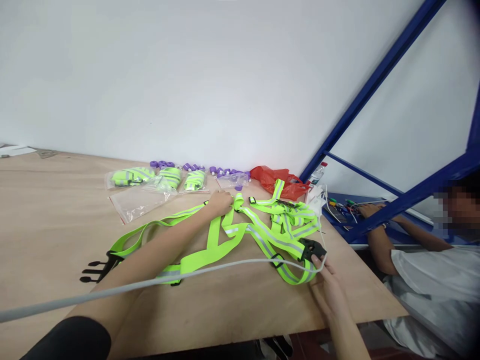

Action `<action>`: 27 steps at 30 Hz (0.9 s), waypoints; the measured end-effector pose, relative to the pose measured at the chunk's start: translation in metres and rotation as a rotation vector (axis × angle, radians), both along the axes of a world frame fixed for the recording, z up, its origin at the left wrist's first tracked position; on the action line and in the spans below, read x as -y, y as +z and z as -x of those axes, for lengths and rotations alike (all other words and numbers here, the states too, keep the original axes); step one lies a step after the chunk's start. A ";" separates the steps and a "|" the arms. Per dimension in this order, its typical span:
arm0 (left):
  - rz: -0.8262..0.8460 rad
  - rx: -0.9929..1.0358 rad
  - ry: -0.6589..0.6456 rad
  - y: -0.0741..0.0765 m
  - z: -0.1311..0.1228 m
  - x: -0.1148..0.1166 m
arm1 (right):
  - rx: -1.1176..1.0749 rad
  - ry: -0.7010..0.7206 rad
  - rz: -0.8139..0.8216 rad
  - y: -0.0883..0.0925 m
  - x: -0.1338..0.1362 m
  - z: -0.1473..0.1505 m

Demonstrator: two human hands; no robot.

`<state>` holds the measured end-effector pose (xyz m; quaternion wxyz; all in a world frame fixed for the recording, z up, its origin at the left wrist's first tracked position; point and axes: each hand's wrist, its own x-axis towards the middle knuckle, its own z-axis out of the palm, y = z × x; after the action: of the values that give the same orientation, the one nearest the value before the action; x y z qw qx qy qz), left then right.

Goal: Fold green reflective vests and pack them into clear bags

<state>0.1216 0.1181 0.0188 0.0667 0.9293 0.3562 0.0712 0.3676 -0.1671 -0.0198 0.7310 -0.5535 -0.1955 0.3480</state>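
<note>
A neon-yellow reflective harness [204, 256] with grey stripes lies spread over the wooden table, its straps partly twisted. My left hand [220, 202] reaches across it, fingers closed on a strap near the far middle; the fingertips are partly hidden. At the near right, my right hand [327, 286] grips the black buckle socket [313, 248] between thumb and fingers. The pronged buckle half [98, 268] lies at the harness's left end. Beyond the right hand, more bunched neon straps [296, 217] rest on the table.
Bagged neon straps [132, 176] and a flat clear bag [140, 202] lie behind. Purple pieces [221, 171] line the wall, beside a red plastic bag [279, 180]. A white cable [150, 282] crosses the foreground. Past a blue metal frame [369, 85], a co-worker [438, 270] handles small parts.
</note>
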 end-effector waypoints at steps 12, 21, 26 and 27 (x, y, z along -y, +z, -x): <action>0.170 0.049 0.151 -0.008 -0.050 0.001 | -0.038 0.033 0.040 -0.006 0.000 0.013; 0.433 0.342 0.204 -0.016 -0.051 -0.015 | -0.020 0.050 0.026 0.002 0.000 0.027; 0.715 0.570 0.250 -0.013 -0.040 -0.028 | 0.044 0.124 0.023 0.001 0.004 0.020; 0.774 0.604 0.261 -0.013 -0.038 -0.030 | 0.067 0.134 0.028 0.000 0.005 0.017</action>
<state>0.1600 0.1481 0.0057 0.4970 0.7221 0.4344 0.2074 0.3506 -0.1725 -0.0199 0.6911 -0.5609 -0.2516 0.3800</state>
